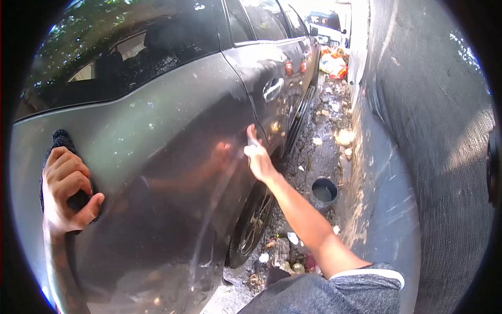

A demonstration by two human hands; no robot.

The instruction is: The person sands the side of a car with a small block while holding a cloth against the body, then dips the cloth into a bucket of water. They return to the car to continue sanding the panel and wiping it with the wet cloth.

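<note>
- Grey car (172,115) fills the left, its rear panel closest.
- Dark wall (434,104) runs along the right.
- Left hand (68,191) is clenched on a dark cloth (61,138) pressed against that panel.
- Right hand (257,154) touches the panel near the door seam; whether it is open or closed cannot be told.
- Black bucket (324,191) stands near the wheel (251,225).

Glossy grey painted metal across the car body (157,136), smooth, mirror-like and streaked with a wet film, with dark shiny glass in the window (130,47) at upper left and a bright chrome-look door handle (273,89) at upper centre. Soft, fuzzy dark cloth (61,140) at the left edge, matt against the paint; dull black rubber on the tyre (251,225) at lower centre. Coarse, gritty grey render on the wall (434,104) at right, smoother and scuffed lower down; heathered grey knit on the sleeve (361,285) at the bottom.
</note>
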